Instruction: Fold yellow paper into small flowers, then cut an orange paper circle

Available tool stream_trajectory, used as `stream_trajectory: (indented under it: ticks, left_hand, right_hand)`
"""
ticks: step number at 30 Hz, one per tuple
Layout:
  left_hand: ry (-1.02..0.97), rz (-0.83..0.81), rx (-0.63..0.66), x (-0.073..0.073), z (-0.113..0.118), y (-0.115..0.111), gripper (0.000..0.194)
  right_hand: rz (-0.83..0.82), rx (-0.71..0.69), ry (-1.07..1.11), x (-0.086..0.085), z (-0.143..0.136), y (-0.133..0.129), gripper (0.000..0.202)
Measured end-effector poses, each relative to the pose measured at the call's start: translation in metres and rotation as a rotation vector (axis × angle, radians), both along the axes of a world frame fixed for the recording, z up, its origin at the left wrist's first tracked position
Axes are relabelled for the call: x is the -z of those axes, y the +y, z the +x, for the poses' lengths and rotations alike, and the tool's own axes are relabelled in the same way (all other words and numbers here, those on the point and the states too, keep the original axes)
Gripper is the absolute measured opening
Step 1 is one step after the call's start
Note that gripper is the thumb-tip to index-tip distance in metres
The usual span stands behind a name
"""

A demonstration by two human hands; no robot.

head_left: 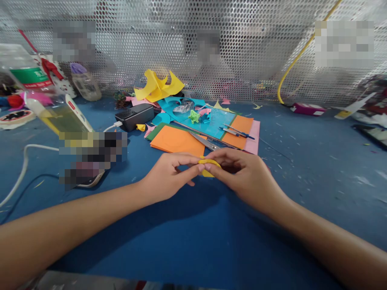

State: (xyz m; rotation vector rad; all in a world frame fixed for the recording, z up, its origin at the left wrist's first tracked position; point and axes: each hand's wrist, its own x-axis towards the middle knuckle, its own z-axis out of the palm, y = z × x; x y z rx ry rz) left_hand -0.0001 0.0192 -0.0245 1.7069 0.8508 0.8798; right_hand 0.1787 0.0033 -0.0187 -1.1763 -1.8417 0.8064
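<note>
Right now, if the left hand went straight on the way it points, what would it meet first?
Likely the right hand: its fingertips lie straight ahead of the left hand, at the yellow piece both pinch. Depth is unclear, so I can't tell whether the fingertips already touch.

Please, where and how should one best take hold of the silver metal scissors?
Probably by the handle end, coming from the near right: the silver metal scissors point their blades to the far left. The right hand hides most of the handle end.
</note>
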Motion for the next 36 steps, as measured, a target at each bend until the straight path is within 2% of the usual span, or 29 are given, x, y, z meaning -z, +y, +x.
stream_trajectory:
  ticks: [17,28,36]
  left_hand:
    - [0.01,0.029,-0.041,-0.0026,-0.0007,-0.0004,0.022]
    - [-0.046,-0.033,0.016,-0.0027,-0.0004,0.0033,0.018]
    - [0.002,0.011,0.016,-0.0042,-0.0009,-0.0007,0.022]
  right_hand:
    - [0.032,0.022,-0.031,0.0003,-0.001,-0.0004,0.01]
    - [0.029,-0.045,-0.009,0.0007,0.0016,0.0024,0.007]
    - [-0.021,-0.038,0.001,0.0039,0.0025,0.0053,0.011]
